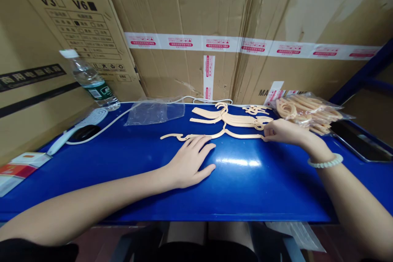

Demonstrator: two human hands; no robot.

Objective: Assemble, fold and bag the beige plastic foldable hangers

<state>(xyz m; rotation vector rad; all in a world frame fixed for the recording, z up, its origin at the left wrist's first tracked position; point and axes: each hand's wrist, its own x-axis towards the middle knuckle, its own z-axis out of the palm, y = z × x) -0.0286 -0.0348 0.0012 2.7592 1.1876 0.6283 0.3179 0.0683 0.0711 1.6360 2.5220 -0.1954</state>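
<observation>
My left hand (193,159) lies palm down on the blue table with its fingers apart. Its fingertips rest against the left part of a beige plastic hanger (244,135), whose two arms spread out from a small central joint. At the right end of that hanger, the thumb and fingers of my right hand (284,132) are pinched together on the arm's tip. Just behind it sit several similar hanger pieces (238,119), stacked with their hooks upward. Small loose beige parts (255,109) lie farther back.
A clear bag of beige hanger parts (310,110) sits at the right, beside a dark phone (362,141). Left are a water bottle (95,84), a white brush-like object (80,127) with a cable, and a red-white box (21,170). Cardboard boxes (184,8) line the back.
</observation>
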